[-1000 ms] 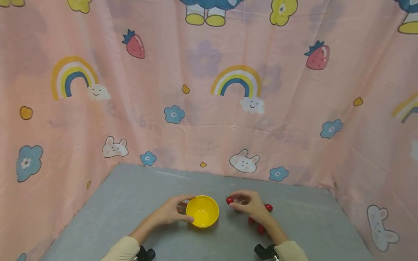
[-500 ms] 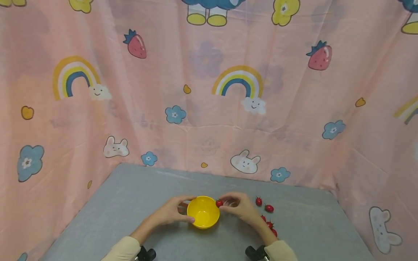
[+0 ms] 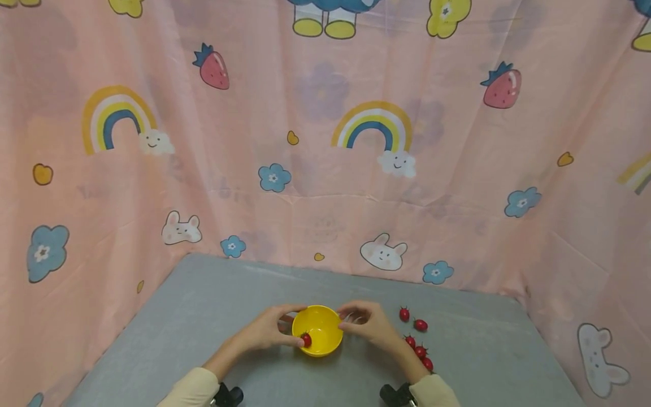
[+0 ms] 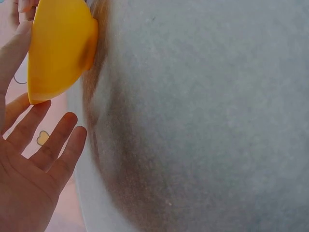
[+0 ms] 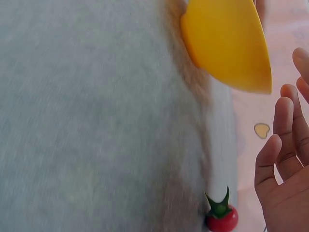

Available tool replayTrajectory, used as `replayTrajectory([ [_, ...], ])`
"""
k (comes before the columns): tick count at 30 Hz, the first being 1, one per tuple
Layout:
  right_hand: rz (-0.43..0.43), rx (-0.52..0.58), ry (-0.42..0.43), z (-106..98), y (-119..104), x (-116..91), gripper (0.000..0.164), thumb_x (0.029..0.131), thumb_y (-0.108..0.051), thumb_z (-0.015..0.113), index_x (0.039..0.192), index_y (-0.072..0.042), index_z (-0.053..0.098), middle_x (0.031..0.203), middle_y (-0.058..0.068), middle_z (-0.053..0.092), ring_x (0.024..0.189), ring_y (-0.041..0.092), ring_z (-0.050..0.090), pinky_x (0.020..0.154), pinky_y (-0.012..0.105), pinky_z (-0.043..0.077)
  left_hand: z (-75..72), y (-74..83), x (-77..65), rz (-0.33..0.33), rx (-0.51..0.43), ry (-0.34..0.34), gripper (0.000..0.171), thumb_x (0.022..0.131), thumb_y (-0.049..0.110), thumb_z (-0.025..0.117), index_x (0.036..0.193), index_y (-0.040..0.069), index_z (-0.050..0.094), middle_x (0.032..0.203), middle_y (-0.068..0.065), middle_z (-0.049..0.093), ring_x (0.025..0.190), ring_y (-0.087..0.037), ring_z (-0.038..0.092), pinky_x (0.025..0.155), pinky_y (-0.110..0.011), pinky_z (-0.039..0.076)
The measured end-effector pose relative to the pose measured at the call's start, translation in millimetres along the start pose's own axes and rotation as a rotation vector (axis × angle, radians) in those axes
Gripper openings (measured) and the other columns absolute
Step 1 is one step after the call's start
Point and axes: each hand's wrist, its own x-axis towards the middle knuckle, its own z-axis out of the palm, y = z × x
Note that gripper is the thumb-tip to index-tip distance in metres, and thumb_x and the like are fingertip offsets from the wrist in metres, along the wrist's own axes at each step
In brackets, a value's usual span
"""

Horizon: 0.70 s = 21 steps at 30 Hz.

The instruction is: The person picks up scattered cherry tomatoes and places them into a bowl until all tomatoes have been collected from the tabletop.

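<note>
A yellow bowl (image 3: pixel 321 330) stands upright on the grey table. My left hand (image 3: pixel 272 328) grips its left side, thumb at the near rim and fingers at the far rim; the left wrist view shows the bowl (image 4: pixel 60 48) from the side, the other fingers of that hand (image 4: pixel 34 154) spread. Inside the bowl, near my left thumb, lies a red cherry tomato (image 3: pixel 306 340). By the right rim is my right hand (image 3: pixel 371 325), holding nothing. In the right wrist view this hand (image 5: pixel 289 154) has its fingers extended, apart from the bowl (image 5: pixel 229 43).
Several cherry tomatoes (image 3: pixel 420 325) lie on the table right of my right hand, some close to the forearm. One tomato (image 5: pixel 222 217) shows at the bottom of the right wrist view. A pink patterned curtain (image 3: pixel 325 215) borders the table (image 3: pixel 229 288) behind and at the sides.
My right hand has moved left to the bowl's rim with a cherry tomato and let it go; the tomato now lies in the bowl. My left hand keeps its hold on the bowl.
</note>
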Motion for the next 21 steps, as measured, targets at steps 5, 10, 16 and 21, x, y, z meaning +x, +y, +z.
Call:
replayTrajectory([
  [5,0.000,-0.010,0.012,-9.6,2.9,-5.4,0.025,0.091,-0.010,0.078,0.114,0.000,0.073,0.104,0.011,0.072,0.087,0.027,0.064,0.078,0.031,0.057,-0.2,0.0,-0.3,0.003,0.009,0.002,0.068,0.085,0.021,0.086,0.145,0.006,0.055,0.143,-0.013,0.055,0.116,-0.032,0.061,0.091,-0.040,0.056],
  [10,0.027,-0.029,0.042,-23.1,0.2,-14.5,0.025,0.091,-0.004,0.077,0.114,0.001,0.072,0.102,0.016,0.071,0.085,0.029,0.064,0.078,0.031,0.057,-0.4,0.9,-1.0,0.008,0.013,0.001,0.068,0.086,0.021,0.085,0.145,0.006,0.055,0.143,-0.013,0.055,0.116,-0.032,0.061,0.091,-0.041,0.056],
  [16,0.044,-0.041,0.074,-43.5,6.3,-28.0,0.027,0.091,-0.010,0.079,0.116,-0.001,0.072,0.102,0.009,0.072,0.084,0.026,0.065,0.076,0.032,0.057,-0.5,0.0,-1.3,0.018,0.005,-0.004,0.069,0.086,0.021,0.085,0.145,0.007,0.055,0.144,-0.013,0.054,0.117,-0.033,0.061,0.091,-0.041,0.056],
  [21,0.010,-0.046,0.088,-61.0,15.3,-42.6,0.031,0.092,-0.013,0.078,0.117,0.002,0.070,0.104,0.015,0.071,0.084,0.026,0.066,0.074,0.032,0.057,0.0,-0.5,-1.1,0.008,0.032,0.000,0.068,0.086,0.023,0.086,0.145,0.009,0.055,0.143,-0.012,0.055,0.116,-0.031,0.061,0.091,-0.038,0.056],
])
